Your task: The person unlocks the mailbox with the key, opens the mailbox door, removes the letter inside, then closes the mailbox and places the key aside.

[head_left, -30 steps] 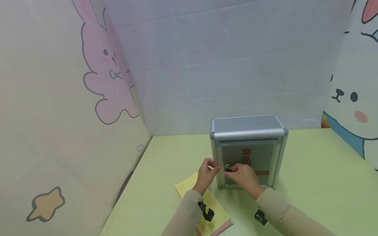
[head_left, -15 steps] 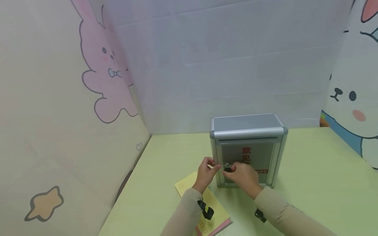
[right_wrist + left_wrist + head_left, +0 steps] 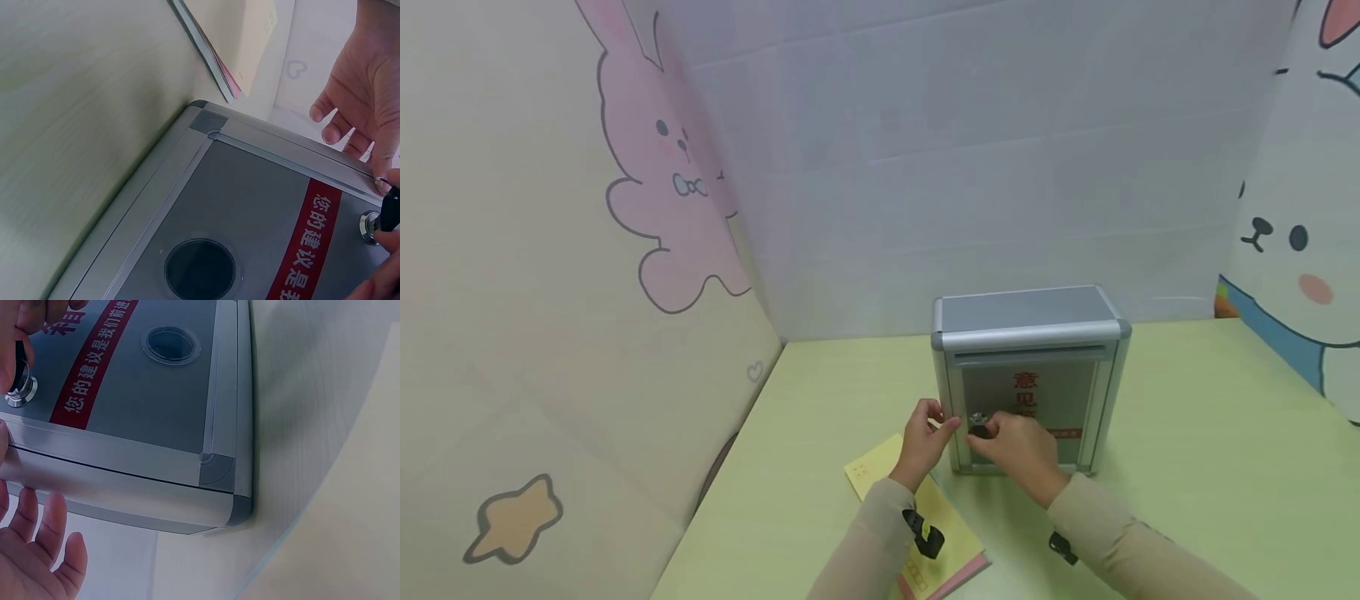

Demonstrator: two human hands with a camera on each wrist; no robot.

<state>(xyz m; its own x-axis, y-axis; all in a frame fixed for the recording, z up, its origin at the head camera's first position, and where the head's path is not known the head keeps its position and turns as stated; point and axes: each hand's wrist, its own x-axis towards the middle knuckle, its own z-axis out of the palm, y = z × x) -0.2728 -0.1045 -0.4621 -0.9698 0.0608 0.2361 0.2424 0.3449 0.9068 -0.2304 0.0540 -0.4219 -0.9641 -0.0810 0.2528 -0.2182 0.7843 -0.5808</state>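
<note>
A grey, silver-framed suggestion box (image 3: 1028, 333) stands upright on the table, with a slot near its top and red lettering on its front. My right hand (image 3: 1022, 450) pinches the black head of a key (image 3: 390, 209) at the round metal lock (image 3: 369, 226), beside the front's left edge. Against that same edge rests the thumb of my left hand (image 3: 921, 442). Its other fingers, relaxed and slightly bent, lie along the box's side in the left wrist view. Part of the key is hidden by the right fingers.
A small stack of yellow and pink envelopes (image 3: 951, 533) lies on the table under my left forearm, close to the box's lower left corner. Behind the box rises a pale wall (image 3: 880, 208); cartoon-printed walls flank the table.
The head view has shifted slightly, so the box sits a little higher in it. Both hands keep their places at the box edge and the lock; no clear turn of the key shows.
</note>
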